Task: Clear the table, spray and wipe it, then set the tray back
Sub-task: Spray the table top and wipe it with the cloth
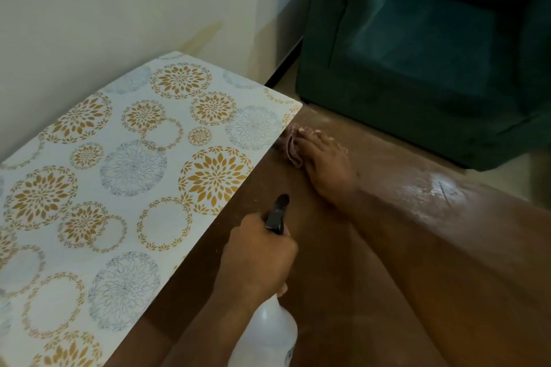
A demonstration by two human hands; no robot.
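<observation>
Now the left hand is curled tight round the neck of the spray bottle, with the nozzle aimed past its knuckles. Just beyond the nozzle, the right hand lies fairly flat and presses the cloth onto the brown table, beside the patterned mat. Probably best to mist lightly ahead of the cloth, sparing the mat, then wipe in overlapping strokes.

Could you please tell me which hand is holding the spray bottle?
The left hand, nearer the camera, grips the spray bottle; the right hand presses a pinkish cloth.
</observation>
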